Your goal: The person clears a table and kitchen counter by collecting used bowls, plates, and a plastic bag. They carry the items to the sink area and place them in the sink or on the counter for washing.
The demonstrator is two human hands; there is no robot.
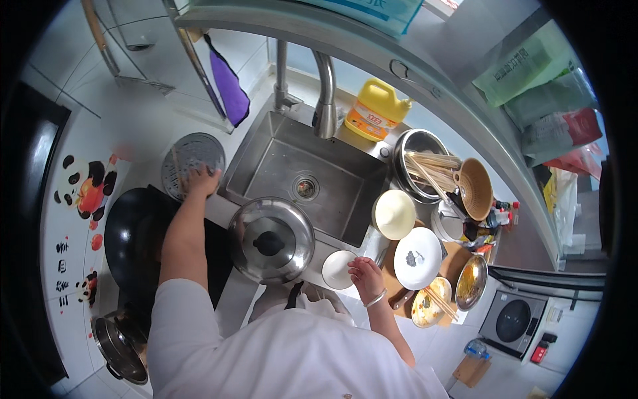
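At the left end of the counter lies a grey, round steamer rack [193, 147] with holes. My left hand [201, 181] reaches out to it, its fingers closed over the near edge. In front of the sink, a small white bowl [337, 270] is by my right hand [366, 274]. The fingers of that hand are bent in at the bowl's right rim and appear to pinch it; the palm is partly hidden. Between my arms a steel pot lid [292, 241] with a black knob rests at the sink's near edge.
The steel sink [266, 166] has a tall faucet [325, 100] behind it and a yellow jug [377, 110] beside that. A black wok [129, 233] stands at left. To the right are a cream bowl [393, 215], a white plate [417, 258] and food-stained dishes [430, 307].
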